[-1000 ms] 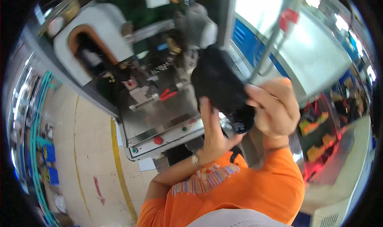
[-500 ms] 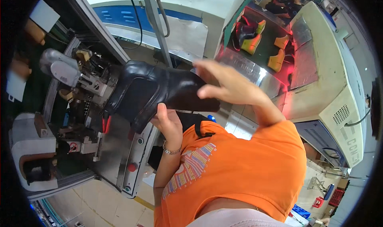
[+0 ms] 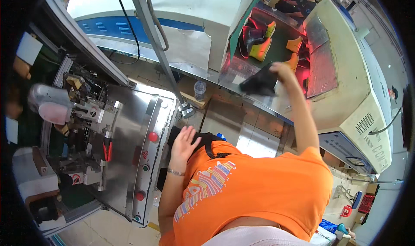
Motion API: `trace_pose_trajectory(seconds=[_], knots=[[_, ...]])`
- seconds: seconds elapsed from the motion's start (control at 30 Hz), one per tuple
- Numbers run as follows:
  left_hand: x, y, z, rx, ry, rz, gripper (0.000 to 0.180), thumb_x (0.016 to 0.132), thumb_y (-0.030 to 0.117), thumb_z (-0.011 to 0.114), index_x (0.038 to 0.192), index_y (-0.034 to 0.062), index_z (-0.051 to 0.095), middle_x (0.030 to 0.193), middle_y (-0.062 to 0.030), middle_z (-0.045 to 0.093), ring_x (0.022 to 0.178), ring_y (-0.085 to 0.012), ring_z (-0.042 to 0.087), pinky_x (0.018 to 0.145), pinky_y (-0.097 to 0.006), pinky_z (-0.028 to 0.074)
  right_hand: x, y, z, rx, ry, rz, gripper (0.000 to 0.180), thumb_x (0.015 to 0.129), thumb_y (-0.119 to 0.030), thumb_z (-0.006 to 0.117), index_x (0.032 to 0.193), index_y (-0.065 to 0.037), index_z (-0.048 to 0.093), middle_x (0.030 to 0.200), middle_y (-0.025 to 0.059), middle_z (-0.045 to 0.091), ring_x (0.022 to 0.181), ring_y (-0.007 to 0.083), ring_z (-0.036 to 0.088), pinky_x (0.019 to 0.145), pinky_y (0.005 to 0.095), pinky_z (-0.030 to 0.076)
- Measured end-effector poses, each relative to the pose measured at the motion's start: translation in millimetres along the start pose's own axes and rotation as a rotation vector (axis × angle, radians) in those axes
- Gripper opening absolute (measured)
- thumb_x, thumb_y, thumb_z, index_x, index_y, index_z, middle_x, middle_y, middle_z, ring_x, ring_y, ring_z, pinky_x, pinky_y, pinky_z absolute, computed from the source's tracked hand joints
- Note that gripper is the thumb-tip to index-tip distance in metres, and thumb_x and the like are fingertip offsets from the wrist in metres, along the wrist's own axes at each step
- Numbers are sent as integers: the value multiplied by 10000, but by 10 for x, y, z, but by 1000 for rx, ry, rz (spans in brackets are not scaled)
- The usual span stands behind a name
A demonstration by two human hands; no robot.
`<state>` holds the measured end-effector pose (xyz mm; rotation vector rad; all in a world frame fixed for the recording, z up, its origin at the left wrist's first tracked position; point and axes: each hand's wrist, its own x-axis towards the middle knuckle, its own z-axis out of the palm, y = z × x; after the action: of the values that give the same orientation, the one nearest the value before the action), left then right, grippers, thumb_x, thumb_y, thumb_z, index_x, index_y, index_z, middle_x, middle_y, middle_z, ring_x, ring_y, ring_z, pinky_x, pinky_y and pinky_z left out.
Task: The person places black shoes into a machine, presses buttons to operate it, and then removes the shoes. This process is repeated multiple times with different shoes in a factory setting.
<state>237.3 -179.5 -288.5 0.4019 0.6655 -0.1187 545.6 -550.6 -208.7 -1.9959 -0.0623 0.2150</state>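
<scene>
Right hand (image 3: 283, 71): arm stretched forward, fingers closed on the black shoe (image 3: 259, 82).
Shoe: at the conveyor (image 3: 276, 43) edge, just below the hand.
Left hand (image 3: 183, 143): open, fingers spread, empty, near the steel machine (image 3: 129, 129).

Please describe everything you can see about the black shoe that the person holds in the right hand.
The black shoe looks like dark, matte leather, high-cut and boot-like; blur hides finer parts. The right hand grips its right end, arm stretched forward, holding it roughly level over the metal ledge before the conveyor opening, where yellow-soled shoes lie under red light. Only that hand touches it; whether it rests on the ledge is unclear. The left hand is open, away from it.
</scene>
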Motion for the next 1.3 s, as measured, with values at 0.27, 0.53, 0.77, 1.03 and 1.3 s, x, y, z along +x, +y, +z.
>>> trace_pose_trajectory(seconds=[0.27, 0.53, 0.77, 1.03, 1.3], knots=[[-210, 331, -616, 44, 173, 171, 297, 889, 160, 486, 1184, 138, 457, 1213, -20, 520, 1178, -169, 435, 967, -452, 345, 2142, 31, -1867, -355, 673, 112, 324, 777, -328, 583, 867, -31, 671, 809, 156, 662, 809, 244, 643, 692, 353, 484], [-422, 83, -667, 281, 277, 332, 311, 901, 159, 469, 1199, 83, 423, 1176, -61, 516, 1116, -161, 467, 950, -365, 348, 1485, 519, 478, -72, 61, 92, 308, 738, -98, 611, 1039, -37, 628, 679, 54, 610, 538, 133, 558, 485, 274, 443], [-610, 172, -530, 1223, 486, 1067, 239, 814, 16, 538, 1053, 16, 539, 1007, -115, 582, 970, -274, 544, 881, -373, 405, 359, 429, 2402, 248, -503, -143, 216, 864, -124, 539, 1028, -3, 612, 823, 70, 650, 714, 109, 605, 648, 231, 495], [-340, 387, -552, 1678, 1027, 1193, 473, 787, 201, 582, 1225, 96, 439, 1322, -137, 388, 1281, -371, 275, 1037, -580, 136, -17, -385, 4119, 51, -149, -545, 245, 843, -251, 547, 950, -45, 623, 926, 132, 610, 875, 311, 575, 746, 363, 452], [-290, 311, -695, 1735, 1116, 1195, 334, 800, 236, 583, 1104, 109, 529, 1287, -92, 430, 1237, -297, 340, 1051, -531, 153, -415, -551, 4394, -115, -14, -536, 220, 871, -251, 496, 886, -69, 618, 910, 114, 599, 874, 300, 557, 758, 385, 436]])
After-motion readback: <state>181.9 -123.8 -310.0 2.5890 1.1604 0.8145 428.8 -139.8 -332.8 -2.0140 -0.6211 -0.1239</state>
